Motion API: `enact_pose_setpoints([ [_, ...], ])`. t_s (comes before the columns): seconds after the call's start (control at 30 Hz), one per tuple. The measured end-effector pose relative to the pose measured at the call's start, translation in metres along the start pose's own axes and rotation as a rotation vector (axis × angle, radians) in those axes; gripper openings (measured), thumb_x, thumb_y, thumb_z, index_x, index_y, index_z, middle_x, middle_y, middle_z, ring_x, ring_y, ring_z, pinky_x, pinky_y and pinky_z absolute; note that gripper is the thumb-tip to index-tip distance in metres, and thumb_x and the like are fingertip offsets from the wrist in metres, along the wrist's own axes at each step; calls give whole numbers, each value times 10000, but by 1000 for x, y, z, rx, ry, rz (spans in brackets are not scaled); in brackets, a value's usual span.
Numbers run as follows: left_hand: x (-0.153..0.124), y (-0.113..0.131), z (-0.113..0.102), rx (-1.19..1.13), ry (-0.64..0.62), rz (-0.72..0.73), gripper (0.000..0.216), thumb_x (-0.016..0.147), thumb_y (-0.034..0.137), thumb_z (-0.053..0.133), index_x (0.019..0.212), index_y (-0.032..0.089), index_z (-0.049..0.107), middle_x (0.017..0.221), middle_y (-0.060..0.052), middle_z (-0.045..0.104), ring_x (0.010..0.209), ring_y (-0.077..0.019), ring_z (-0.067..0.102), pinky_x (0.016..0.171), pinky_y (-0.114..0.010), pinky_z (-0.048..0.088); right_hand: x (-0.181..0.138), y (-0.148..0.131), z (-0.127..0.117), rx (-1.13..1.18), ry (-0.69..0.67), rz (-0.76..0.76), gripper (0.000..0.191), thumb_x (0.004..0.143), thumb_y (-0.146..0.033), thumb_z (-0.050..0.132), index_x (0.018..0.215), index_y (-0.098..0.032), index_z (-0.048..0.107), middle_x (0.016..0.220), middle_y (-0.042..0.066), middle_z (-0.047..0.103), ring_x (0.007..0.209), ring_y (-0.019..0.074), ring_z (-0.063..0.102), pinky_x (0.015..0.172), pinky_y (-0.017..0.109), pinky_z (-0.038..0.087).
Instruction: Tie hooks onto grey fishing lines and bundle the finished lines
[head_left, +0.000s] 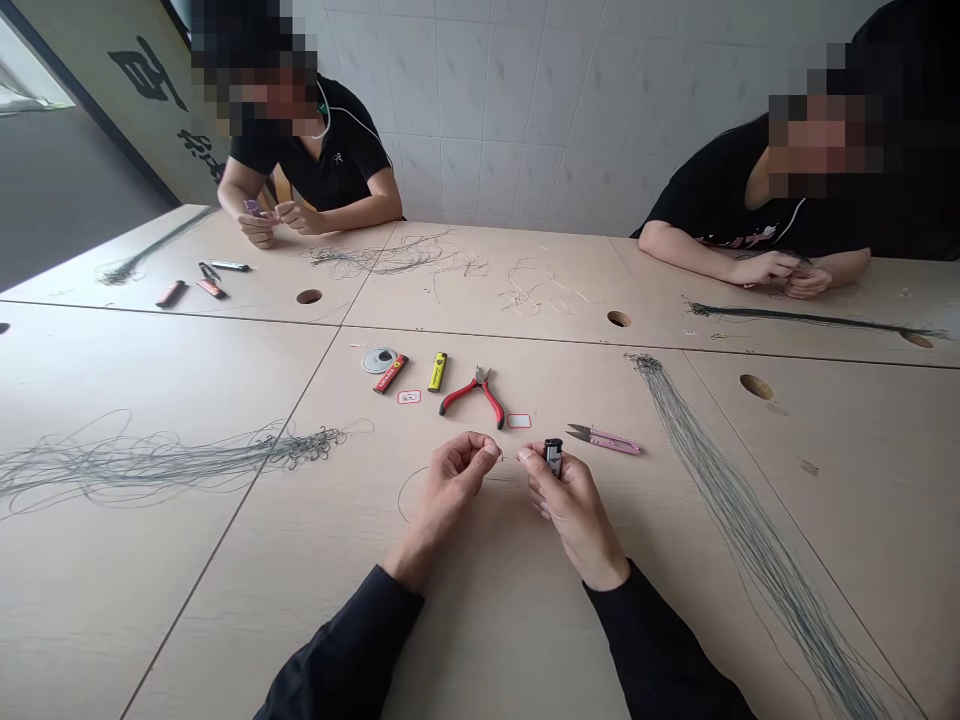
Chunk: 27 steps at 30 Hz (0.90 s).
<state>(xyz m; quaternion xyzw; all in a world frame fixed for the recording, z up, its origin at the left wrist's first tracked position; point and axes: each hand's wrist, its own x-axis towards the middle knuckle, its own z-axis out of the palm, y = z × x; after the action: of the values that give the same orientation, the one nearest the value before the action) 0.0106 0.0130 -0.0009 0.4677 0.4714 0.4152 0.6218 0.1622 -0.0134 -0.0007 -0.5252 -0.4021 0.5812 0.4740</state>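
Note:
My left hand (459, 470) is closed in a pinch on a thin cord (400, 497), which curves out in a loose loop onto the table at its left. A tiny dark end shows at the fingertips, too small to make out. Close by on the right, my right hand (564, 490) is wrapped round a black and silver lighter (553, 456), its top pointing up. The thumb and forefinger of that hand are pressed together towards my left fingertips, with a small gap between the hands. Red-handled pliers (480, 393) lie just beyond, and pink thread snips (607, 440) to the right.
A bundle of grey cords (720, 500) runs down the right; another bundle (225, 462) lies left. A red lighter (391, 374), a yellow lighter (436, 372) and a round metal cover (375, 360) lie ahead. Two people (337, 160) sit across the table (510, 640), working with their hands.

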Motion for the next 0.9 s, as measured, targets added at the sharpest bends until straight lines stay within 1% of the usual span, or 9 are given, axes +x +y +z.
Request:
enact_pose_setpoints([
  [0.1,0,0,0,10,0,2,323,889,486,608,818,173,572,566,72,339,496,-56,226,465,-198,196,-1,1,1,-27,-42,-2,357,894,-528,609,869,-173,583,581,-84,200,498,79,175,424,220,172],
  [0.17,0,0,1,16,-5,7,325,886,486,610,815,170,579,570,68,355,495,-56,233,464,-200,195,-1,1,1,-58,-58,-16,360,887,-526,620,869,-167,596,589,-75,230,505,80,198,432,221,188],
  [0.33,-1,1,1,5,-29,10,327,874,481,621,797,167,576,572,63,374,500,-60,238,475,-204,210,0,4,0,-101,-74,-32,359,890,-516,618,806,-172,561,602,-67,234,518,84,190,444,232,184],
  [0.53,-2,3,1,-13,-48,0,346,856,511,635,813,172,582,588,60,399,505,-66,257,493,-211,230,-1,3,1,-81,-47,-20,361,896,-526,607,832,-173,560,608,-69,222,526,87,191,447,231,177],
  [0.73,-2,1,1,-4,-29,10,345,871,509,620,821,170,584,601,60,399,509,-62,244,493,-210,223,-2,1,4,-12,-32,27,378,871,-556,630,851,-190,537,591,-86,215,505,81,180,435,212,188],
  [0.8,-2,1,1,-3,-7,13,338,877,504,615,827,171,582,592,64,377,507,-62,230,488,-211,217,-2,-1,5,9,-20,62,415,876,-611,586,862,-200,526,581,-88,250,487,81,197,429,207,194],
  [0.9,-3,3,0,-10,10,8,323,887,495,607,843,177,569,580,72,345,504,-63,229,485,-209,217,-3,-4,5,37,-29,107,536,916,-704,392,809,-197,530,572,-65,327,474,89,239,435,214,205],
])
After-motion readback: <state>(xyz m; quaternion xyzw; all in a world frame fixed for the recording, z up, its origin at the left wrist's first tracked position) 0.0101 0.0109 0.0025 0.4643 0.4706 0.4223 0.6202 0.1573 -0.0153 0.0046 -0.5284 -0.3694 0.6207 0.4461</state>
